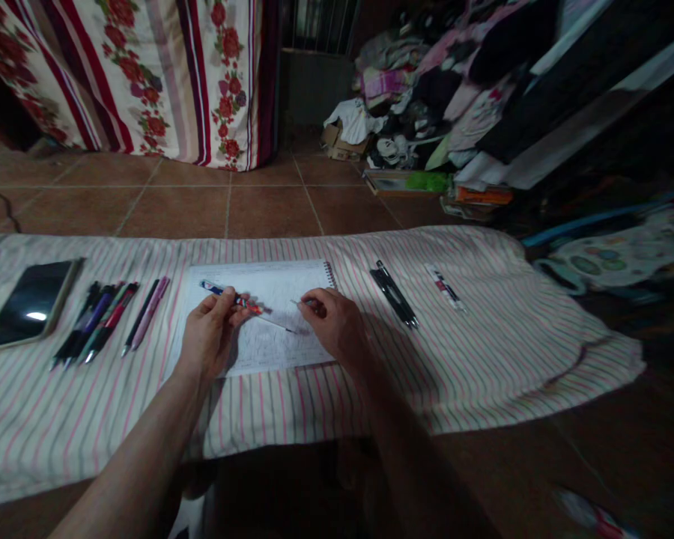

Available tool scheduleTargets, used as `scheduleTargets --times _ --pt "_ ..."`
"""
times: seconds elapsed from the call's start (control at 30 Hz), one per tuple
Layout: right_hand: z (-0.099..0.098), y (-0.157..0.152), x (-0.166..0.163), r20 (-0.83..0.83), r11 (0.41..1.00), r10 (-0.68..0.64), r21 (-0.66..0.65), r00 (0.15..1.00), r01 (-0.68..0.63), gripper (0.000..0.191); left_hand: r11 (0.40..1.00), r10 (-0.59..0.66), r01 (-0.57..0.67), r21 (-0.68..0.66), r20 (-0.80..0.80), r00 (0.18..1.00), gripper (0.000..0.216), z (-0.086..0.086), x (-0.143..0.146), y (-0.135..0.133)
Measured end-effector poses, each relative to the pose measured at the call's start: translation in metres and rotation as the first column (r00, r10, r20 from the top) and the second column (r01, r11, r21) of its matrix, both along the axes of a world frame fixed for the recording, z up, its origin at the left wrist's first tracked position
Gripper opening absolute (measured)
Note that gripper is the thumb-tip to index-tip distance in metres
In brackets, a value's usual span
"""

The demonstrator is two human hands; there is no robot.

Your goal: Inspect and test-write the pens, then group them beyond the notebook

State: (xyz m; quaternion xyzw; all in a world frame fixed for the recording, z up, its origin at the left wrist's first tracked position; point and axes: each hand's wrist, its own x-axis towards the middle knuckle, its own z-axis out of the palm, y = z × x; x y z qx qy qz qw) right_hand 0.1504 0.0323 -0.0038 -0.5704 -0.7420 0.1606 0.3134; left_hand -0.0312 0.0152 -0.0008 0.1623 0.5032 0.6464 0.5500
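Observation:
My left hand [219, 322] grips a ballpoint pen [211, 287] over an open spiral notebook [269, 273]. The pen's barrel is blue and white at one end and reddish-orange at the other. From the orange end, a thin pale refill [272, 323] with a dark tip points toward my right hand [326, 314]. Fingers of that hand pinch a small dark pen piece [313, 303] with a thin end poking out; its exact kind is too blurred to tell. Handwriting covers the notebook page beneath both hands.
Left of the notebook lie a pink pen [150, 313], several dark and coloured pens [93, 322] and a phone [29, 303]. To the right rest black pens [394, 294] and a white pen [446, 288]. A striped cloth [483, 359] covers the low table.

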Motion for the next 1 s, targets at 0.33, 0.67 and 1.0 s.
scheduleTargets --times 0.33,0.67,1.0 --pt "-0.004 0.001 -0.008 0.012 0.998 0.063 -0.024 0.998 -0.062 0.011 0.982 -0.174 0.041 -0.183 -0.81 0.56 0.03 -0.007 -0.025 -0.004" --pt "-0.007 0.007 0.003 0.04 1.0 -0.009 -0.003 0.999 0.009 0.011 0.972 -0.225 0.043 -0.231 -0.968 -0.109 0.03 -0.012 -0.024 -0.009" --pt "-0.01 0.016 0.037 0.032 0.989 -0.148 -0.011 0.988 0.148 0.013 0.945 -0.311 0.005 -0.326 -0.908 -0.28 0.028 -0.005 -0.015 -0.013"
